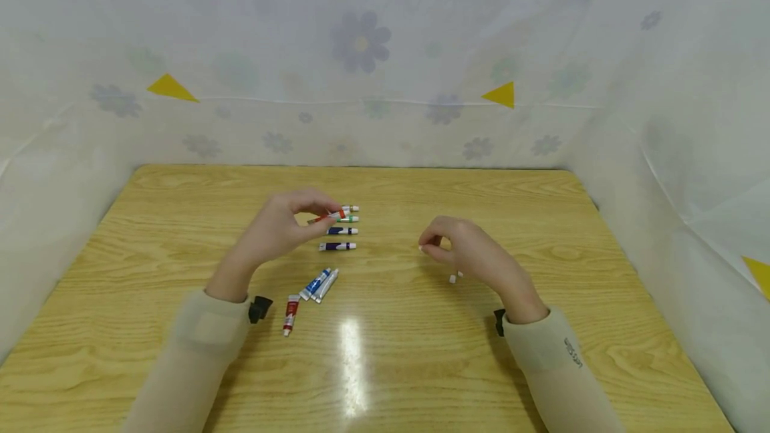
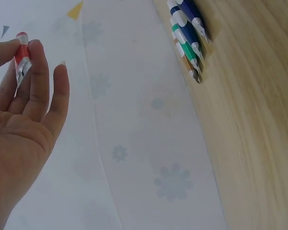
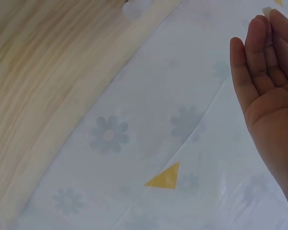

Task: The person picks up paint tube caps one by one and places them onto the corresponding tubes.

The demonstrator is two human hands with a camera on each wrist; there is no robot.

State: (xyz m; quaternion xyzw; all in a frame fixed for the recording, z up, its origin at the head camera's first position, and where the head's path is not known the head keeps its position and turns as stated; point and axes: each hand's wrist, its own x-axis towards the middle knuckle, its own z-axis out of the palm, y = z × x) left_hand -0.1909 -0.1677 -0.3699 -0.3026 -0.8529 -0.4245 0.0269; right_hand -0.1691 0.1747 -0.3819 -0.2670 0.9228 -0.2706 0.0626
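- Fingers of the left hand (image 1: pixel 278 227) pinch an orange-red paint tube (image 1: pixel 329 216), thumb and fingertips clamped on its crimped end, so it sticks out beyond them above the table (image 1: pixel 541 219).
- Just past those fingertips lies a row of tubes: a red-capped one (image 1: pixel 351 208), a green one (image 1: pixel 349 219), a dark blue one (image 1: pixel 343 230) and a purple one (image 1: pixel 337 246), side by side.
- Nearer the left wrist lie a blue tube (image 1: pixel 315 284), a grey tube (image 1: pixel 327 285) touching it, and a red tube (image 1: pixel 291 315) just beside them.
- Right hand (image 1: pixel 475 256) has thumb and fingertips closed together on a small white cap (image 3: pixel 266 10).
- Below the right fingers a small white piece (image 1: pixel 454 277) lies on the wood.
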